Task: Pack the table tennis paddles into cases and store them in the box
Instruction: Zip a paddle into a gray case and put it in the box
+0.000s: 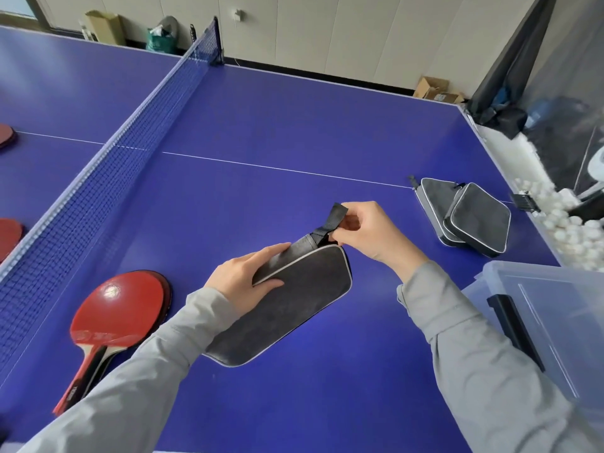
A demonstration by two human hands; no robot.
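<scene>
While our left hand [243, 280] clamps the near edge of the dark case [287, 305] flat on the table [294, 125], our right hand [366, 230] pinches at the strap loop [331, 220] end, likely working the zipper; pull itself hidden. Left grip is there for counter-tension. Red paddles [121, 308] lie just left, spare cases [470, 217] far right, clear box [555, 315] near right for drop-off.

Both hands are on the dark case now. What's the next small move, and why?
Probably pull the zipper open: the right hand pinches at the strap end of the case, the left hand grips its edge, and the red paddles lie unpacked beside it.
</scene>
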